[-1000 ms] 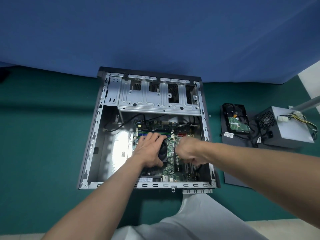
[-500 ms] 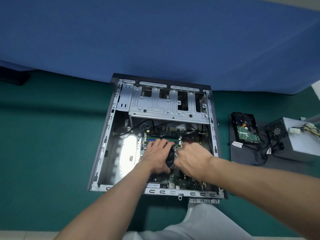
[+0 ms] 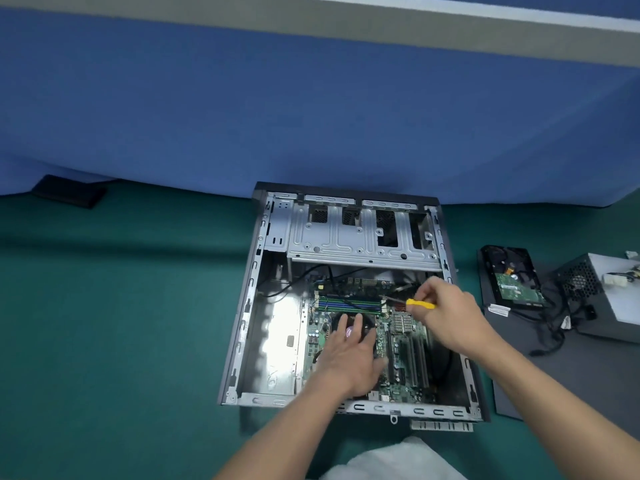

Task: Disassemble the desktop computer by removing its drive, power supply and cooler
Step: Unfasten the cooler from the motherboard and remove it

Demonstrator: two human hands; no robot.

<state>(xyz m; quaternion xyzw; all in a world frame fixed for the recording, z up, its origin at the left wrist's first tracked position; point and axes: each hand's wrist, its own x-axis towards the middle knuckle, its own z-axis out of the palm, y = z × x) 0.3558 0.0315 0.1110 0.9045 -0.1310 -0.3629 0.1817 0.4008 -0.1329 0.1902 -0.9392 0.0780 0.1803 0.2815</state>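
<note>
The open computer case (image 3: 381, 407) lies flat on the green bench (image 3: 121, 306), with a blue cloth (image 3: 277, 116) behind it. Both arms reach into the case from the near side. The left hand (image 3: 349, 355) lies palm down in the middle of the case. Its grip is spread, and the straight fingers rest on top of the round cooler (image 3: 367, 329). The cooler sits on the green board (image 3: 401, 358) inside the case. The right hand (image 3: 446, 317) is held up a little over the right part of the case, with the wrist bent. Its grip pinches a small screwdriver (image 3: 420, 304) with a yellow handle between the thumb and the curled fingers. The thin metal end of the tool points left, toward the long blue and green sticks (image 3: 349, 304) on the far side of the cooler. I cannot tell if the tip touches anything. The drive (image 3: 512, 282) is out of the case and lies just to the right of it, on a dark flat sheet (image 3: 519, 386). The gray power supply (image 3: 602, 296) sits farther right of the case, beside the drive, with its black wires (image 3: 550, 323) lying loose.
</note>
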